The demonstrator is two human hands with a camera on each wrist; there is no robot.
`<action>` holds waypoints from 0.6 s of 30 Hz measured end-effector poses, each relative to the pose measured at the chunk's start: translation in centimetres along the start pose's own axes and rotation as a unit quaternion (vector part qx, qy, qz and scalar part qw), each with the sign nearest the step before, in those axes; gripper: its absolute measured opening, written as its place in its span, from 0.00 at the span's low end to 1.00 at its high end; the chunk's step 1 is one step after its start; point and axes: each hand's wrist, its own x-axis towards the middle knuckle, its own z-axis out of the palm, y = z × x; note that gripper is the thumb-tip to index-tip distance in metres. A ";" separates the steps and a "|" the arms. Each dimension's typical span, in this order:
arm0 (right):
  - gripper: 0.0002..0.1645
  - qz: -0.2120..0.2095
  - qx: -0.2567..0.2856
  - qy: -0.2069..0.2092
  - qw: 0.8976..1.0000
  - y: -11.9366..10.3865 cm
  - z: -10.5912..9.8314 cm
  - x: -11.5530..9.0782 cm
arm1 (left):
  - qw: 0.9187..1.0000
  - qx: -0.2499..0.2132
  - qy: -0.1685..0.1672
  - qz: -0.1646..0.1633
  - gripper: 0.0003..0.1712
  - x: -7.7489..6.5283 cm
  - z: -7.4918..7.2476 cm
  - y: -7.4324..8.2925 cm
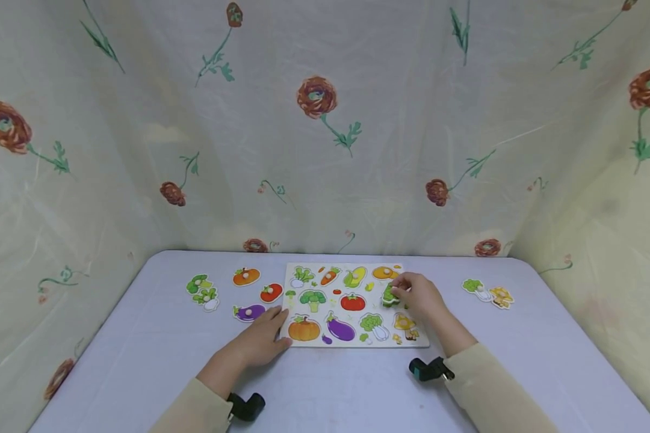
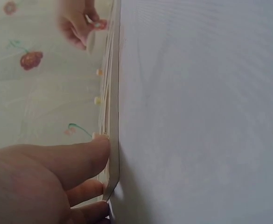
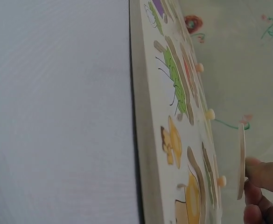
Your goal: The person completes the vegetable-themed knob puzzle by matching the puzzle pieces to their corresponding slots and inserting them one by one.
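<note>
A white vegetable puzzle board (image 1: 325, 343) lies flat on the table. My left hand (image 1: 257, 340) rests at its near left corner, fingers fairly straight; the left wrist view shows the thumb (image 2: 87, 161) touching the board's edge. Between thumb and fingers my right hand (image 1: 419, 297) pinches a green puzzle piece (image 1: 390, 296) over the board's right side. Seen edge-on in the right wrist view, that piece (image 3: 241, 161) stands apart from the board's face. Knobs stick up from pieces along the back row, such as the carrot (image 1: 330, 276) and corn (image 1: 354, 277).
Left of the board lie loose pieces: a broccoli (image 1: 198, 282), a white-rooted vegetable (image 1: 206, 299), a pumpkin (image 1: 246, 276), a tomato (image 1: 271, 293) and an eggplant (image 1: 249, 313). On the right, a leafy cabbage piece (image 1: 476, 288) overlaps a mushroom piece (image 1: 502, 296). Flowered curtains surround the table.
</note>
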 end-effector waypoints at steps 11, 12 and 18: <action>0.06 0.041 0.012 -0.014 0.999 0.2 1.0 0.6 | 1.000 0.004 0.002 -0.002 0.40 0.2 0.1 -0.2; 0.06 0.044 0.011 -0.014 0.999 0.2 1.1 0.6 | 1.000 0.004 0.002 -0.002 0.40 0.1 0.1 -0.2; 0.06 0.053 0.011 -0.014 0.998 0.5 1.4 0.8 | 1.000 0.000 0.001 -0.002 0.40 0.0 0.1 -0.1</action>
